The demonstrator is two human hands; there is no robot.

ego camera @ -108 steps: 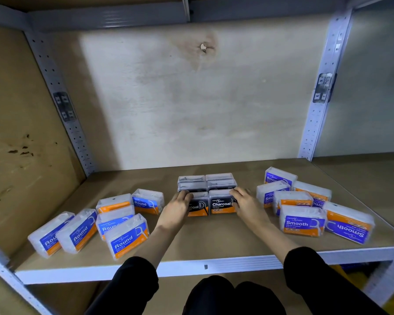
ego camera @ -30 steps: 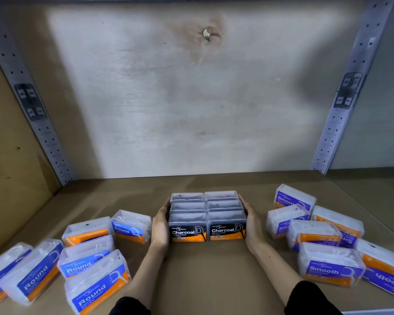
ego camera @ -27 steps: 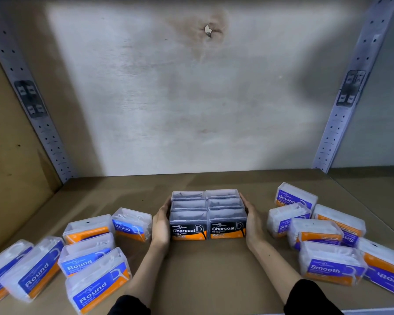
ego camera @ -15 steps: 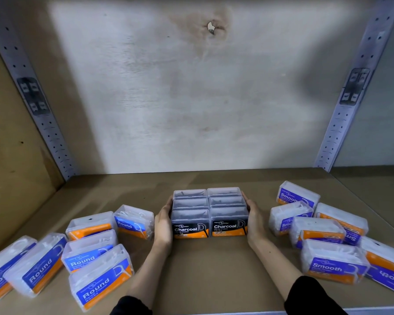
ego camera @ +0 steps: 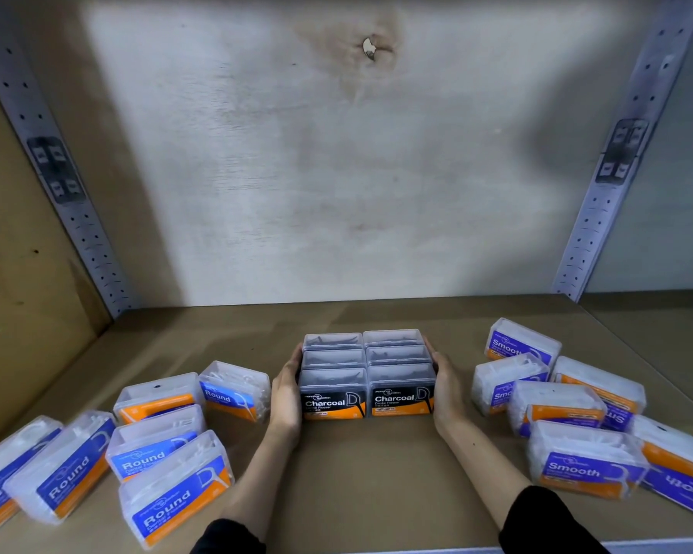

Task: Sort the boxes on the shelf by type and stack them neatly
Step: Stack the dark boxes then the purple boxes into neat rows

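Note:
Several black-labelled Charcoal boxes (ego camera: 367,373) stand in a tight block, two wide and three deep, at the middle of the shelf board (ego camera: 361,481). My left hand (ego camera: 287,397) presses flat against the block's left side and my right hand (ego camera: 445,393) against its right side. Blue-labelled Round boxes (ego camera: 153,445) lie scattered on the left, some tilted. Purple-labelled Smooth boxes (ego camera: 577,453) lie in a loose heap on the right, one upside down.
The shelf's pale back panel (ego camera: 337,173) rises behind the boxes, with perforated metal uprights at left (ego camera: 69,217) and right (ego camera: 601,201). A brown side wall (ego camera: 17,273) closes the left. Bare board lies behind the Charcoal block and in front of it.
My hands went from the front of the Charcoal boxes to the block's two sides and squeezed it together. The block has shifted slightly back; the view moved closer.

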